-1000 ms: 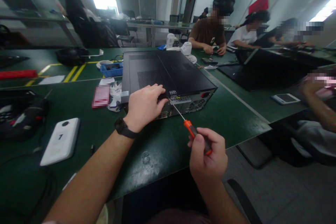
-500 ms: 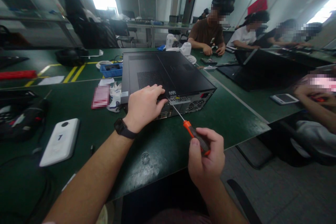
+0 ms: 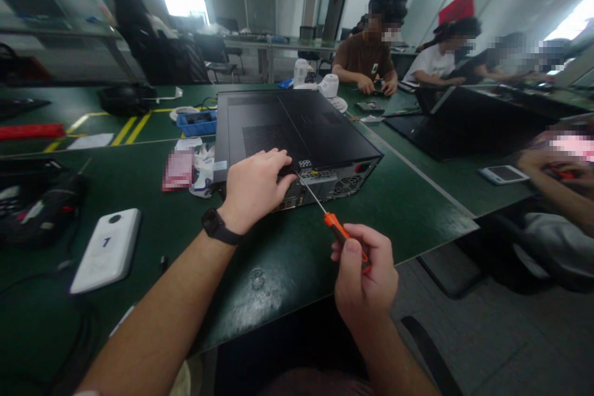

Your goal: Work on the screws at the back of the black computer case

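A black desktop computer case (image 3: 297,117) lies flat on the table, its rear panel with ports and a fan grille turned towards me. My left hand (image 3: 255,189) grips its rear top edge, fingers over the top and thumb at the back near the screwdriver's tip. In my right hand (image 3: 369,275) is a screwdriver (image 3: 341,229) with an orange and dark handle, held between thumb and fingers. Its thin metal shaft points up and left to the case's rear edge by my left thumb. What the tip touches is too small to make out.
Left of the case are a blue bin (image 3: 198,124), a crumpled plastic bag (image 3: 203,170) and a white power bank (image 3: 107,250). A phone (image 3: 503,174) lies at the right. Across the table a person in brown (image 3: 364,62) handles small parts. The table edge (image 3: 417,253) runs close before me.
My right hand has shifted its fingers and thumb around the screwdriver's handle, which looks turned. My left hand and the computer case stay in place.
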A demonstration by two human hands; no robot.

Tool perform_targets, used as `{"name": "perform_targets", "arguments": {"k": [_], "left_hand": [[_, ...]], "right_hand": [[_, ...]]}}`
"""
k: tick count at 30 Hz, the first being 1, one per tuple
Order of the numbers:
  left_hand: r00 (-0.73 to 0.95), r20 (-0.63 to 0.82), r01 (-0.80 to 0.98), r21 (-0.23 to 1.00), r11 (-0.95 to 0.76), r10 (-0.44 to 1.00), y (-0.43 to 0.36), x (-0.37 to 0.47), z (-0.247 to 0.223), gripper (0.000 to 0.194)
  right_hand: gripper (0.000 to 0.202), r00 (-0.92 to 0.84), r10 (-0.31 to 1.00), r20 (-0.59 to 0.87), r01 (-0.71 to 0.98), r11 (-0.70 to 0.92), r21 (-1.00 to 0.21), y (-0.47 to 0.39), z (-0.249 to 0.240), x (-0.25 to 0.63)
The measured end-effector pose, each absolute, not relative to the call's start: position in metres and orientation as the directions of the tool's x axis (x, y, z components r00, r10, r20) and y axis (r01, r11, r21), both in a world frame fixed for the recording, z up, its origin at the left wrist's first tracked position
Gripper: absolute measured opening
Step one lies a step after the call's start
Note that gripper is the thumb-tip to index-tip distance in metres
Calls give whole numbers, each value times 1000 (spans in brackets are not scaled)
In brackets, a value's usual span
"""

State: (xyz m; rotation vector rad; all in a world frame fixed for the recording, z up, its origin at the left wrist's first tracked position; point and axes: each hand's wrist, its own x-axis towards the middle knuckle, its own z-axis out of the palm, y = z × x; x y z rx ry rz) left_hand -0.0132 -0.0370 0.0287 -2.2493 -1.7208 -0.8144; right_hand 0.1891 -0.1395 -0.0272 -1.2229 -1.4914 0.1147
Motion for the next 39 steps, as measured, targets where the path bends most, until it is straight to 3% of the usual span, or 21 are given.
{"name": "perform_targets", "arguments": {"k": [7,17,32,39], "left_hand": [[173,532,934,178,-309,829,-38,-13,28,25],[165,517,938,180,-295,840,-37,-12,29,24],[169,506,936,186,-298,846,-36,-13,29,26],[172,515,935,182,-304,840,-37,-13,29,25]], "right_hand": [[22,154,661,735,655,489,-577,-139,-23,188],[19,191,722,665,615,440,-654,-140,-28,189],[26,86,671,736,650,523,-552,-141,-17,185],[22,152,658,738,680,472,-561,-139,-28,188]]}}
